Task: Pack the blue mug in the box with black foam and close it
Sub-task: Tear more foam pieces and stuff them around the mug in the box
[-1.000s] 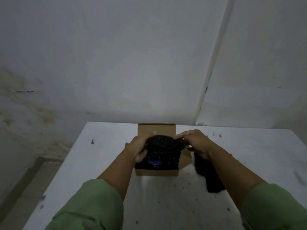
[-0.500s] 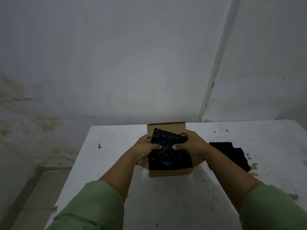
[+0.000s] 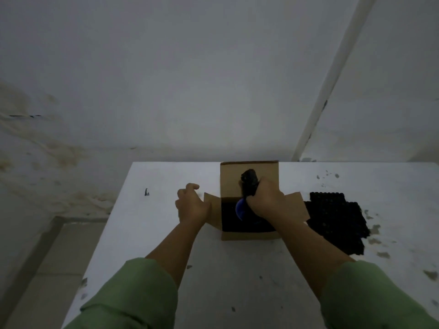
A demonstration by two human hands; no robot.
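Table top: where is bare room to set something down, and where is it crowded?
Bare: the table between the sleeves, near the box, and left of the left hand. Crowded: right of the box, where spare black foam lies.

two bare forearms, left hand (image 3: 193, 205) and right hand (image 3: 267, 201) ungloved, loose green sleeves (image 3: 133, 295) pushed up near elbows, soft folds at cuffs

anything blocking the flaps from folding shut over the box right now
Yes. The right hand is over the opening of the box, gripping a foam piece that sticks up past the rim above the blue mug. The left hand rests on the left flap.
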